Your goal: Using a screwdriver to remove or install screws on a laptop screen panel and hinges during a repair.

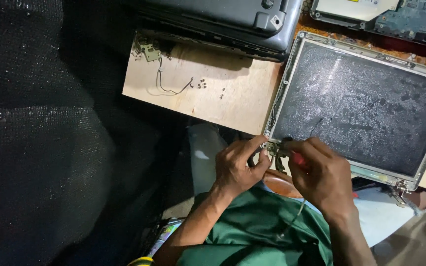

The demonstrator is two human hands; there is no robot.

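The left hand [236, 166] pinches the metal hinge bracket [273, 149] at the near left corner of the laptop screen panel [366, 103], which lies flat on the right side of the wooden table [232, 98]. The right hand [321, 176] is clenched around a red-handled screwdriver [298, 158], its tip at that same bracket. Far left on the table lie a loose hinge with wires [150, 51] and a few small screws [201, 84]. A dark laptop base [223, 19] sits at the far edge.

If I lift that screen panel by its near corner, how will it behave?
The screen panel looks thin and wide, so it would probably flex and could crack. It overhangs the wooden board, so it may tip. The left hand and right hand steady its hinge corner.
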